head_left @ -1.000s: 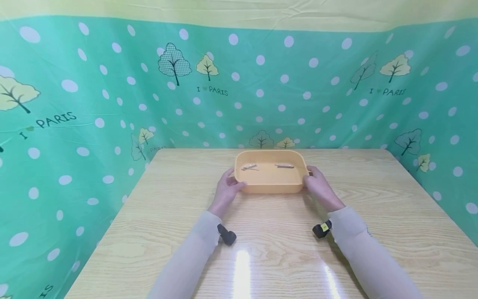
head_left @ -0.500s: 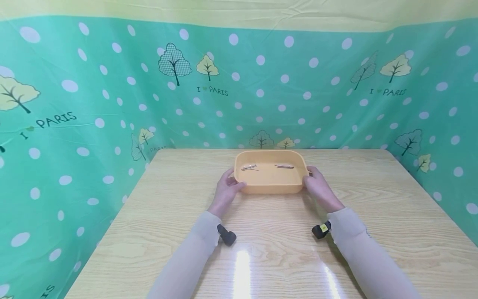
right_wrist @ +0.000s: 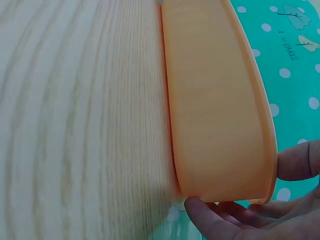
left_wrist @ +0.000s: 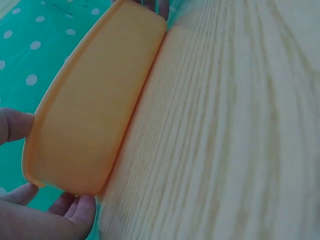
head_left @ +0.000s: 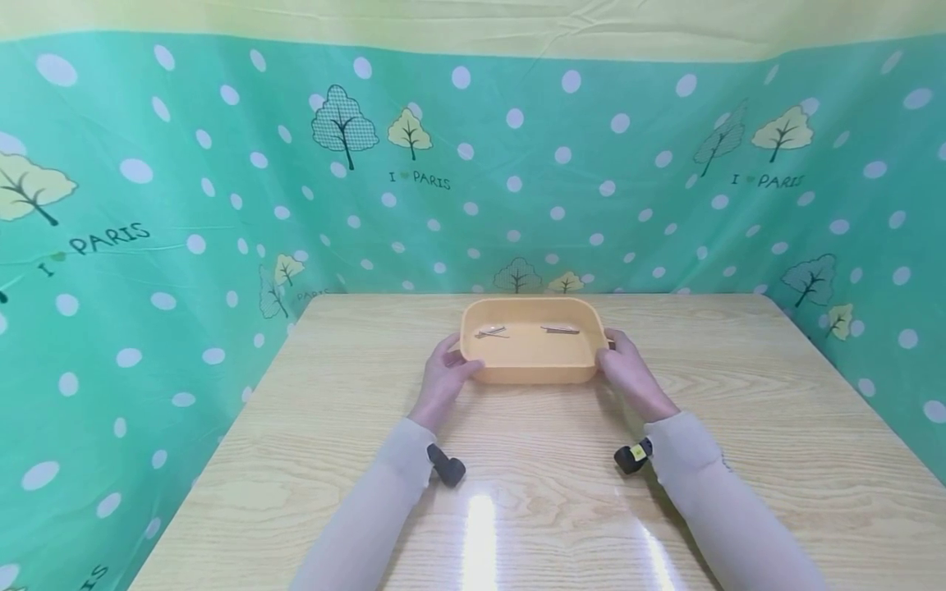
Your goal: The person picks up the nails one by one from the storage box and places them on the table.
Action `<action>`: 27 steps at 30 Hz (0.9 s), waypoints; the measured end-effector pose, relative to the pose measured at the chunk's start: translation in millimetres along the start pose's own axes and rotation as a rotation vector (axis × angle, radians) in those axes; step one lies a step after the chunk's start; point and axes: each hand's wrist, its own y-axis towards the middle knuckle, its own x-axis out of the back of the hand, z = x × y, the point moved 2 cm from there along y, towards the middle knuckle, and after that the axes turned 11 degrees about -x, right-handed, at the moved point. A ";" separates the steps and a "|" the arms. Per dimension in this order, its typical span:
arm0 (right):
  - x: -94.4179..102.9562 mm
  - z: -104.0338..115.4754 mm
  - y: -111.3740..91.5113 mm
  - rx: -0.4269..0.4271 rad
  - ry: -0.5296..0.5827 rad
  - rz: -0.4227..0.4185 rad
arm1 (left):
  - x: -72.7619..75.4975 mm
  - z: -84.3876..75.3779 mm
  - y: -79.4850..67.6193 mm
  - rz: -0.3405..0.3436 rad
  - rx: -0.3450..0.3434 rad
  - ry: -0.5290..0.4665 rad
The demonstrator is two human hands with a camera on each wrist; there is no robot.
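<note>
A shallow orange plastic bin [head_left: 534, 375] with rounded corners sits on the table near its far edge. Inside lie thin metal pieces in two groups, one on the left [head_left: 491, 332] and one on the right [head_left: 560, 330], too small to identify. My left hand [head_left: 442, 384] grips the bin's left end, its thumb at the front rim. At the right end, my right hand [head_left: 631, 376] holds it the same way. Both wrist views show fingertips curled at the bin's end wall [left_wrist: 75, 180], close to its base; the bin's inside is hidden there.
The pale wood-grain table [head_left: 310, 427] stretches around the bin on both sides and in front. Behind and beside it hangs a green dotted curtain [head_left: 443, 238]. Black wrist cameras [head_left: 447, 465] sit at both sleeve cuffs.
The bin has shifted very slightly left and toward me, both hands moving along with it. The hold at each end looks the same.
</note>
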 end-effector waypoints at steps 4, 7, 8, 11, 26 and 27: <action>0.0 -0.3 -0.6 0.000 -0.005 -0.003 | 1.3 0.7 0.1 -0.004 0.002 0.006; -0.5 0.1 -1.4 -0.005 -0.011 -0.002 | 2.3 1.8 0.7 -0.005 0.004 0.003; -0.8 0.4 -1.7 -0.008 -0.012 -0.003 | 2.6 2.1 1.0 -0.005 0.004 0.001; -1.7 0.7 -1.8 -0.019 -0.012 -0.008 | 3.6 2.7 1.4 -0.007 0.005 -0.006; -1.4 -0.9 -3.6 -0.015 -0.033 -0.015 | 5.0 2.9 2.7 0.001 0.025 -0.046; -1.4 -0.6 -4.3 -0.014 -0.032 -0.016 | 5.0 2.9 2.8 0.000 0.027 -0.043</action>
